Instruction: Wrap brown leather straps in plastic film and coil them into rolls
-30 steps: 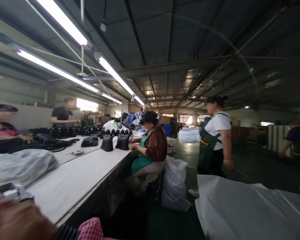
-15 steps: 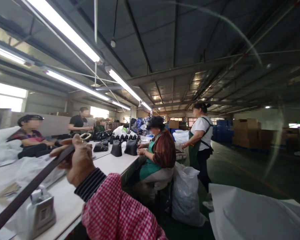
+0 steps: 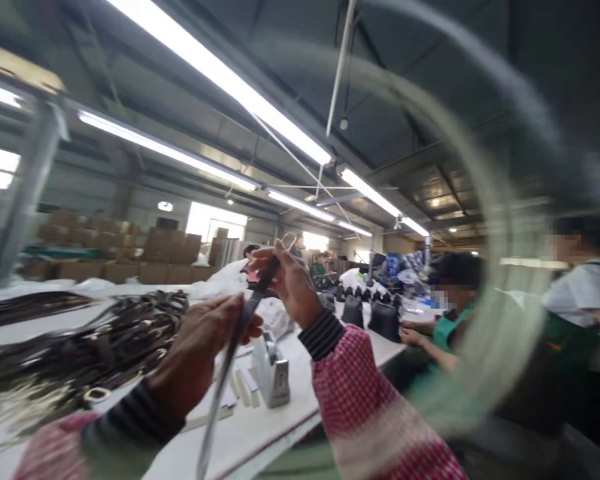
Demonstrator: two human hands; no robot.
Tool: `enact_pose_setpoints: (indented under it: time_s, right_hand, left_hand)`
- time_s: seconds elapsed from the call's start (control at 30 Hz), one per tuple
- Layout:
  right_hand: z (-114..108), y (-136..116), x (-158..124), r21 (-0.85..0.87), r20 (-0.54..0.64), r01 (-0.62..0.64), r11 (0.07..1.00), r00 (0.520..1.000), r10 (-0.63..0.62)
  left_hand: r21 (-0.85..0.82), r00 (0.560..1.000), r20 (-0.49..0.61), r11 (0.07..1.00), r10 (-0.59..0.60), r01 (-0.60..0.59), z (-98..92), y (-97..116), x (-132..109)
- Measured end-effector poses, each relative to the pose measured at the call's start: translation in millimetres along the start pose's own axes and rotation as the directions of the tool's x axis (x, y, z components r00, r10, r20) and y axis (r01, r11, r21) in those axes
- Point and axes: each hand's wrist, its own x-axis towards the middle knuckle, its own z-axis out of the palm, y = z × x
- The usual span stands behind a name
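Note:
A dark strap [image 3: 230, 353] with a pale metal ring at its upper end runs through both my hands and hangs down toward the bottom edge. My right hand [image 3: 296, 283] grips it near the ring, fingers closed round the band. Lower down and to the left, my left hand [image 3: 200, 350] is closed on the same strap, thumb side against it. Just beyond the hands, a grey tape dispenser [image 3: 275, 373] stands on the white table [image 3: 285, 423]. To the left lies a large heap of dark straps [image 3: 105, 340] with metal fittings.
Another bundle of dark straps [image 3: 35, 308] lies farther left. Black bags [image 3: 385, 319] stand along the table at right, where a co-worker's hands [image 3: 414, 335] touch one. A second person [image 3: 580, 293] stands at the far right. Cardboard boxes [image 3: 173, 255] are stacked behind.
The view has swung left, bringing the strap heap into sight. My left hand has come into view, closed on the strap below my right hand, which still holds it.

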Motion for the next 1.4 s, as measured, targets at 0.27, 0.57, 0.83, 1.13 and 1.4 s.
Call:
enact_pose_setpoints:
  time_s: [0.27, 0.57, 0.83, 1.13, 1.4]
  right_hand:
    - [19, -22, 17, 0.027, 0.229, -0.046, 0.999, 0.973, 0.039]
    - [12, -4, -6, 0.082, 0.206, -0.139, 0.987, 0.971, 0.120]
    - [29, 34, -55, 0.349, 0.246, -0.214, 0.912, 0.960, 0.131]
    - [-21, 59, -96, 0.018, 0.033, -0.267, 0.963, 0.963, 0.267]
    - [-47, 39, -112, -0.204, 0.064, -0.350, 0.914, 0.927, 0.369]
  left_hand:
    - [-0.204, 0.992, 0.007, 0.972, 0.122, -0.118, 28.9, 58, 27]
    - [-0.232, 0.995, 0.061, 0.971, 0.075, -0.059, 24.9, 40, 15]
    - [-0.166, 0.985, -0.066, 0.971, 0.162, -0.171, 16.6, 35, 22]
    - [0.079, 0.994, 0.005, 0.991, 0.111, -0.111, -18.8, 26, -2]
    - [0.312, 0.967, 0.233, 0.950, -0.099, 0.022, -37.6, 16, -15]
